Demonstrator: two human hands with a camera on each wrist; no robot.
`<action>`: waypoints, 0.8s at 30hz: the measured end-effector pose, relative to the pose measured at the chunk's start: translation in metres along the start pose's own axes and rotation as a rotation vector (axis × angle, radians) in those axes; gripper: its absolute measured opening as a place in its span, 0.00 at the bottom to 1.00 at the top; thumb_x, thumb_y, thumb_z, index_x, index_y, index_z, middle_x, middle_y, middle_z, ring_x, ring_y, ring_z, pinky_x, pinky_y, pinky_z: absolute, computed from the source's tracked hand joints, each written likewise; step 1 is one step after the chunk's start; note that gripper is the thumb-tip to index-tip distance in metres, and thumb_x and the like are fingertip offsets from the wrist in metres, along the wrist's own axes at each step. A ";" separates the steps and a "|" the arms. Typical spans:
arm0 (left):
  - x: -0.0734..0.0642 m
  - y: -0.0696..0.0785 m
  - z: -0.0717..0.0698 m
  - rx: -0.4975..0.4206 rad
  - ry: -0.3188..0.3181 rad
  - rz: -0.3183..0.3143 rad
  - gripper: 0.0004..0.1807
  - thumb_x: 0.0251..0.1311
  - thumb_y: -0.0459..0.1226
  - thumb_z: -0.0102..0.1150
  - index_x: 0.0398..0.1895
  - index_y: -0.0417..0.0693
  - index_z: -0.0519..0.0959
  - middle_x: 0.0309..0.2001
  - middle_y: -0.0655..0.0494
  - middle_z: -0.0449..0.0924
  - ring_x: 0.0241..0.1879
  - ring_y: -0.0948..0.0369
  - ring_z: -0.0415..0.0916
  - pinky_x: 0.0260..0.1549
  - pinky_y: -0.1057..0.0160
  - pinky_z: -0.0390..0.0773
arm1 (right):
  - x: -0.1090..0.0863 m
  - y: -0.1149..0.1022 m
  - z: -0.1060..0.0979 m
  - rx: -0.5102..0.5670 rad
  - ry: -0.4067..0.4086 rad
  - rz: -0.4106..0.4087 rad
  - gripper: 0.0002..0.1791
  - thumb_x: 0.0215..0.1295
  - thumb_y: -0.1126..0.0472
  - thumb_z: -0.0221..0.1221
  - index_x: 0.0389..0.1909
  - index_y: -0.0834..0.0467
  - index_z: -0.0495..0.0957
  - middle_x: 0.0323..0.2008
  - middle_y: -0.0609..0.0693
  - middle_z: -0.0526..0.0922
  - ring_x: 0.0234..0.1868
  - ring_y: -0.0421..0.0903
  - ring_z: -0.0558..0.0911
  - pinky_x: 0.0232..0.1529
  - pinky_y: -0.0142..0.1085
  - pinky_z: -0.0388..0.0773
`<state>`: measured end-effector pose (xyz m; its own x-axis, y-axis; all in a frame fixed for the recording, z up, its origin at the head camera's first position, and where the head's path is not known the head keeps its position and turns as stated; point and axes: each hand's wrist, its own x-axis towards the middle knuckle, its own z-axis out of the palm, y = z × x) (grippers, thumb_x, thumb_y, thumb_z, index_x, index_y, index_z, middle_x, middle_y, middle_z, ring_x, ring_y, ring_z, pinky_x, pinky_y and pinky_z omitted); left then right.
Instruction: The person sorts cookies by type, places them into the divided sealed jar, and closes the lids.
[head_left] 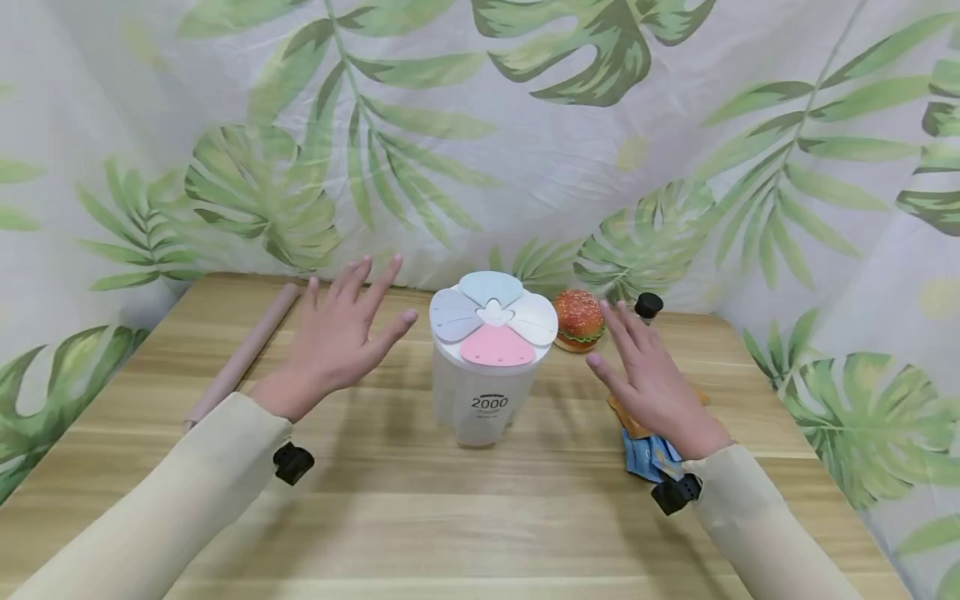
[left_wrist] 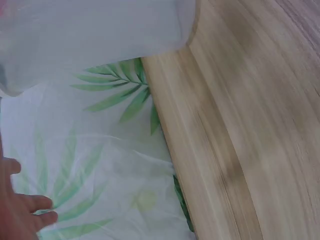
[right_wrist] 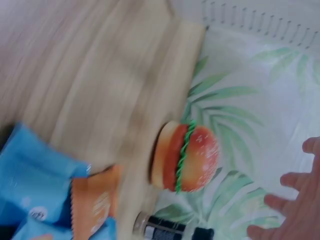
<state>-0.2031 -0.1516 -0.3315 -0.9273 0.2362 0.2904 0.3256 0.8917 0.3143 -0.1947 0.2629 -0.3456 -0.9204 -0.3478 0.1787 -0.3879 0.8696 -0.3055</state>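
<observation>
A frosted plastic canister (head_left: 487,400) marked 2000 stands upright at the middle of the wooden table, its white lid (head_left: 492,315) bearing pink, blue and white petal-shaped flaps. To its left my left hand (head_left: 337,337) hovers with fingers spread, holding nothing. On the other side my right hand (head_left: 648,379) is also held in the air, fingers extended, apart from the canister. A toy hamburger (head_left: 578,320) sits between the canister and my right fingertips. Below that hand lie blue packets (head_left: 647,456) and an orange packet (right_wrist: 96,202), partly covered by it in the head view.
A pinkish roll (head_left: 243,354) lies along the left side of the table (head_left: 420,525). A small black-capped bottle (head_left: 648,307) stands at the back right, partly behind my right hand. A leaf-patterned cloth (head_left: 420,150) hangs behind the table.
</observation>
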 end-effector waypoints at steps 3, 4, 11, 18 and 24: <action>-0.002 0.002 -0.002 -0.061 0.106 0.066 0.41 0.77 0.64 0.41 0.86 0.58 0.52 0.82 0.39 0.58 0.81 0.40 0.56 0.78 0.26 0.45 | 0.003 -0.009 -0.003 0.115 0.027 -0.067 0.41 0.82 0.40 0.48 0.86 0.44 0.40 0.87 0.54 0.44 0.85 0.64 0.47 0.80 0.70 0.49; -0.002 0.004 -0.003 -0.090 0.139 0.092 0.40 0.77 0.62 0.44 0.85 0.55 0.55 0.80 0.40 0.61 0.80 0.41 0.59 0.78 0.28 0.49 | 0.003 -0.012 -0.004 0.152 0.047 -0.096 0.41 0.82 0.42 0.50 0.86 0.45 0.43 0.86 0.54 0.47 0.85 0.63 0.49 0.79 0.70 0.51; -0.005 0.027 -0.004 -0.257 0.259 0.332 0.32 0.74 0.47 0.59 0.76 0.43 0.69 0.73 0.45 0.74 0.73 0.45 0.71 0.74 0.40 0.69 | 0.005 -0.039 -0.016 0.319 0.219 -0.354 0.37 0.71 0.62 0.67 0.78 0.52 0.66 0.79 0.54 0.67 0.82 0.52 0.62 0.82 0.51 0.60; -0.009 0.047 -0.008 -0.274 0.308 0.606 0.24 0.70 0.40 0.67 0.66 0.43 0.80 0.65 0.46 0.83 0.67 0.47 0.80 0.69 0.45 0.77 | 0.010 -0.069 -0.020 0.355 0.238 -0.590 0.32 0.59 0.71 0.74 0.66 0.59 0.79 0.67 0.56 0.81 0.75 0.52 0.74 0.80 0.35 0.65; -0.010 0.054 -0.006 -0.255 0.299 0.713 0.21 0.66 0.41 0.72 0.60 0.43 0.84 0.61 0.47 0.86 0.64 0.49 0.82 0.66 0.50 0.81 | 0.014 -0.080 -0.021 0.294 0.203 -0.661 0.26 0.61 0.69 0.73 0.62 0.57 0.83 0.63 0.53 0.85 0.72 0.52 0.77 0.79 0.38 0.68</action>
<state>-0.1749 -0.1081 -0.3117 -0.4038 0.5689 0.7165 0.8848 0.4418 0.1479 -0.1756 0.1960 -0.2986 -0.4753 -0.6688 0.5716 -0.8798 0.3630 -0.3069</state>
